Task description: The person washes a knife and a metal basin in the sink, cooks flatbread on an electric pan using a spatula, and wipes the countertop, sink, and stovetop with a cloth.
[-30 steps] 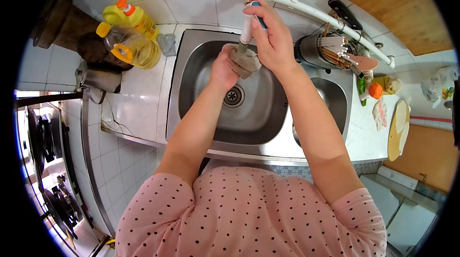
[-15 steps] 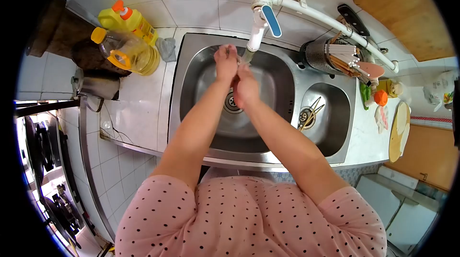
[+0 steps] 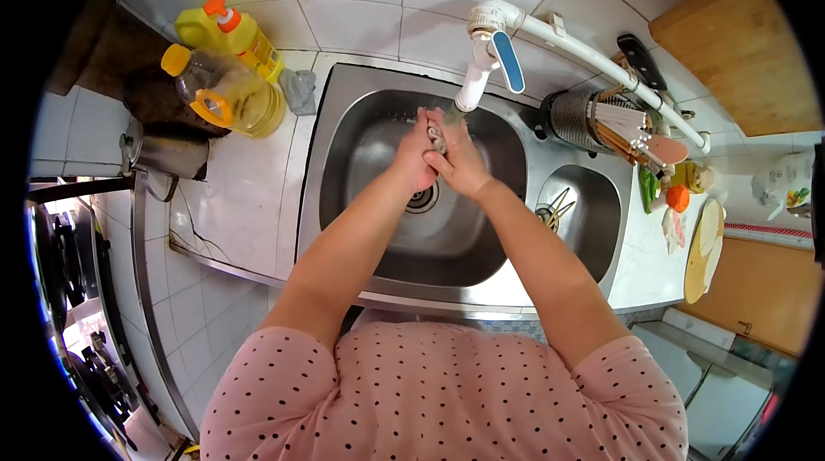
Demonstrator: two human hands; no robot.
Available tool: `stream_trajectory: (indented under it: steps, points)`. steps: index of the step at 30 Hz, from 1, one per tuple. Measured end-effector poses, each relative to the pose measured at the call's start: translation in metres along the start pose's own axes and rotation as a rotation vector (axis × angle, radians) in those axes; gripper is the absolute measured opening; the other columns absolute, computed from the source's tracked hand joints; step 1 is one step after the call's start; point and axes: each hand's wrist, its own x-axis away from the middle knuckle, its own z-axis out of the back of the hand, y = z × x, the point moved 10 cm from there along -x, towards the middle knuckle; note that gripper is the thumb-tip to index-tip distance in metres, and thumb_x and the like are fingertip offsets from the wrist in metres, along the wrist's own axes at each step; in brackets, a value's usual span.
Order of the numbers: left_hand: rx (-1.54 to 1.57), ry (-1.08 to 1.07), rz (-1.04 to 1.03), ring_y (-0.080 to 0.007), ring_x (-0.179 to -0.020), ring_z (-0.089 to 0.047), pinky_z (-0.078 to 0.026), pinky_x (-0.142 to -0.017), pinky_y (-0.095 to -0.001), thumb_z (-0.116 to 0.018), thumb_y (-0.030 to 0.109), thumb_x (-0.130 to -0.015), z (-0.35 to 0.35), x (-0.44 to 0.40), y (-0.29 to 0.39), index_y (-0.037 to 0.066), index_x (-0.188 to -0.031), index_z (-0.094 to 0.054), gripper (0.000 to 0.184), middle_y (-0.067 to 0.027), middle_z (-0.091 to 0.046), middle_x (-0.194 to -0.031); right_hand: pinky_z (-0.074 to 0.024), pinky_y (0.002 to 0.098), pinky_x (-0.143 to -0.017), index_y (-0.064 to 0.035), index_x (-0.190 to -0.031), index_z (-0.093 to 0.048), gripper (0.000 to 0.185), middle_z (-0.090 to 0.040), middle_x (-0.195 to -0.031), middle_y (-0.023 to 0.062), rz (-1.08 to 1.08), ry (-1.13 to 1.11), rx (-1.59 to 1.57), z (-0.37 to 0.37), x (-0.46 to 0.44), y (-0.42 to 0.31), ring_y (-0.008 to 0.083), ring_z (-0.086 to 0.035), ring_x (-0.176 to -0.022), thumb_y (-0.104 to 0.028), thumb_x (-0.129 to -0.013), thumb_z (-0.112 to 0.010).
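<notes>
My left hand (image 3: 416,156) and my right hand (image 3: 461,158) are cupped side by side over the large sink basin (image 3: 344,229), their inner edges meeting. Between the fingers shows a small, mottled whitish patch (image 3: 436,138); whether it is an object or water, I cannot make out. Just above my right fingertips is the spout of the white faucet (image 3: 472,90), and water seems to run from it onto the hands. Its blue lever (image 3: 508,61) points up and to the side. Below the hands, the drain (image 3: 422,201) is partly hidden.
Left on the counter stand an oil bottle (image 3: 232,98), a yellow pump bottle (image 3: 256,44) and a metal pot (image 3: 172,154). Chopsticks lie in the small basin (image 3: 593,233). To the right are a utensil holder (image 3: 574,122), an orange-capped jar (image 3: 678,198) and a round board (image 3: 698,263).
My hands have shifted from overlapping each other to a cupped position side by side, slightly lower and to the right. The whole view has also moved a little.
</notes>
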Motion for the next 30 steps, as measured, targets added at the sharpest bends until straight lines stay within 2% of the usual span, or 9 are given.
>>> stream_trajectory:
  steps: [3,7,11,14,17,20,22,26,30]
  points:
    - [-0.177,-0.002,0.019,-0.0185,-0.088,-0.058,-0.048,-0.076,-0.0308,-0.035,0.051,-0.099,0.008,0.002,-0.006,0.016,-0.111,-0.057,0.043,-0.0027,-0.059,-0.099,-0.037,0.0388,-0.102,-0.0063,-0.136,-0.038,0.057,-0.053,-0.124,0.0205,-0.165,-0.046,-0.343,-0.009,0.003,0.027,0.0395,-0.05,-0.117,-0.04,-0.092,-0.054]
    - [-0.312,0.053,-0.191,-0.0184,-0.093,-0.058,-0.045,-0.082,-0.0283,-0.033,0.045,-0.101,0.004,0.005,0.002,0.015,-0.119,-0.056,0.042,-0.0026,-0.061,-0.102,-0.0454,0.0398,-0.089,-0.0036,-0.129,-0.046,0.047,-0.061,-0.111,0.0185,-0.289,0.173,-0.359,-0.011,0.0,0.046,0.0334,-0.059,-0.104,-0.035,-0.095,-0.05]
    - [-0.456,0.049,-0.515,-0.0246,-0.095,-0.06,-0.045,-0.085,-0.0319,-0.034,0.041,-0.101,0.003,0.006,0.019,0.011,-0.121,-0.056,0.042,-0.0082,-0.064,-0.102,-0.0471,0.0346,-0.08,-0.001,-0.111,-0.054,0.029,-0.062,-0.093,0.0125,-0.536,0.346,-0.758,-0.025,0.0,0.064,0.0235,-0.059,-0.086,-0.025,-0.097,-0.047]
    - [-0.888,0.011,-0.758,-0.0306,-0.103,-0.059,-0.044,-0.089,-0.0347,-0.035,0.038,-0.1,-0.019,0.031,0.04,0.007,-0.122,-0.056,0.043,-0.0168,-0.065,-0.106,-0.0465,0.0291,-0.073,-0.002,-0.098,-0.055,0.019,-0.058,-0.083,0.0062,-0.655,0.403,-1.061,-0.026,-0.002,0.053,0.0171,-0.055,-0.077,-0.018,-0.098,-0.045]
    - [-1.312,0.021,-0.749,-0.0349,-0.103,-0.059,-0.045,-0.088,-0.0392,-0.036,0.038,-0.1,-0.002,0.006,0.03,0.004,-0.121,-0.055,0.045,-0.0226,-0.062,-0.11,-0.0471,0.0304,-0.072,-0.0027,-0.098,-0.055,0.021,-0.058,-0.081,0.0071,-0.814,0.467,-1.165,-0.03,0.002,0.056,0.0181,-0.056,-0.075,-0.02,-0.099,-0.043]
    - [-1.244,-0.061,-0.509,-0.0324,-0.099,-0.062,-0.048,-0.083,-0.0397,-0.036,0.04,-0.1,0.005,-0.006,0.021,0.006,-0.121,-0.057,0.045,-0.0175,-0.063,-0.113,-0.0475,0.0323,-0.074,-0.0017,-0.105,-0.055,0.032,-0.062,-0.087,0.0094,-0.844,0.363,-1.221,-0.03,0.003,0.055,0.0183,-0.057,-0.079,-0.027,-0.101,-0.037]
    - [-0.925,-0.1,-0.526,-0.0244,-0.09,-0.063,-0.05,-0.076,-0.0353,-0.036,0.033,-0.102,0.01,-0.003,0.025,0.005,-0.121,-0.055,0.04,-0.0115,-0.065,-0.107,-0.0463,0.0331,-0.08,-0.0016,-0.112,-0.055,0.041,-0.063,-0.094,0.009,-0.867,0.312,-1.345,-0.021,0.004,0.037,0.018,-0.057,-0.086,-0.035,-0.102,-0.034]
    - [-0.267,-0.196,-0.228,-0.0205,-0.089,-0.064,-0.052,-0.071,-0.0345,-0.038,0.037,-0.101,-0.008,0.023,0.029,0.009,-0.124,-0.053,0.039,-0.0049,-0.065,-0.108,-0.0399,0.0376,-0.094,-0.0016,-0.118,-0.052,0.044,-0.058,-0.109,0.0094,-0.441,0.511,-0.902,0.053,0.003,0.029,0.0203,-0.053,-0.103,-0.038,-0.102,-0.033]
    - [-0.068,-0.278,-0.067,-0.02,-0.092,-0.063,-0.052,-0.074,-0.0352,-0.044,0.041,-0.098,-0.027,0.023,0.024,0.015,-0.122,-0.051,0.036,-0.0031,-0.062,-0.113,-0.0323,0.0382,-0.103,-0.0004,-0.13,-0.044,0.051,-0.049,-0.127,0.0129,0.018,0.637,-0.397,0.143,-0.019,-0.084,0.0223,-0.045,-0.118,-0.041,-0.102,-0.031]
